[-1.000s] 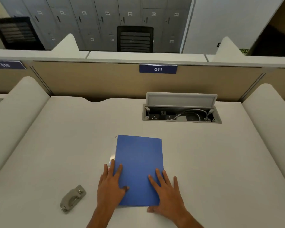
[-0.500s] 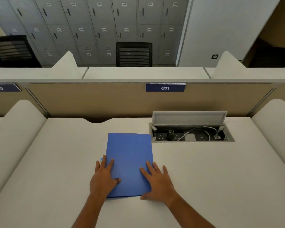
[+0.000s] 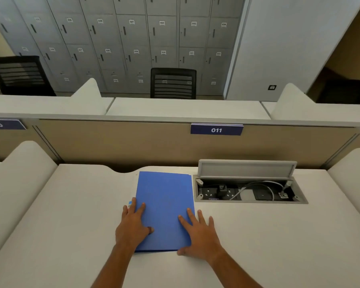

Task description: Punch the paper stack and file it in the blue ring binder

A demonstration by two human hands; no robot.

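The blue ring binder [image 3: 164,206] lies closed and flat on the white desk [image 3: 268,235], near its middle. My left hand [image 3: 132,224] rests flat on the binder's lower left part, fingers spread, thumb on the cover. My right hand [image 3: 197,235] lies flat over the binder's lower right corner, fingers apart, partly on the desk. No paper stack shows; any sheets inside are hidden by the cover. The hole punch is out of view.
An open cable box [image 3: 249,190] with sockets, a plug and a white cable sits in the desk right of the binder, its lid [image 3: 246,168] raised. A beige partition [image 3: 112,142] with sign 011 stands behind. Padded side dividers [image 3: 15,183] flank the desk.
The view has tilted upward, so the grey hole punch at the lower left has left the frame. Both hands have slid the binder farther from me, toward the partition and beside the cable box.
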